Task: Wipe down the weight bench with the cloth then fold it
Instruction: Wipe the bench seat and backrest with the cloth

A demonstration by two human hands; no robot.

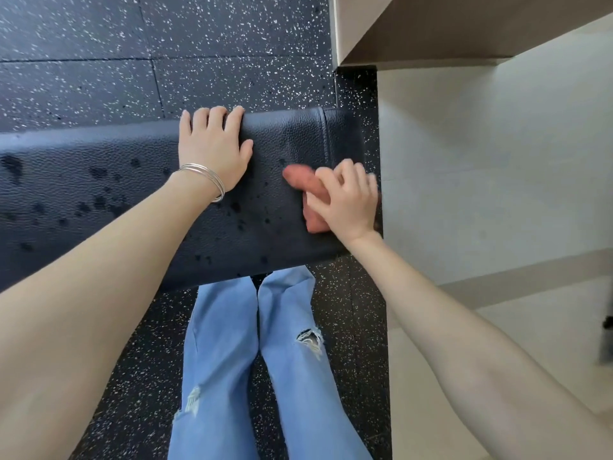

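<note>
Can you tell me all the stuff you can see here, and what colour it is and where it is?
weight bench: one, black padded, running across the middle
wet spots: many, dark, scattered on the bench top
cloth: one, orange-pink, bunched near the right end of the bench
floor: black rubber with white specks, beyond and under the bench
wall: pale, on the right
bangles: thin, silver, on the left wrist; count unclear
jeans: one pair, light blue, ripped, at the bottom
left hand: flat on the bench, fingers over its far edge
right hand: pressing on the cloth
</note>
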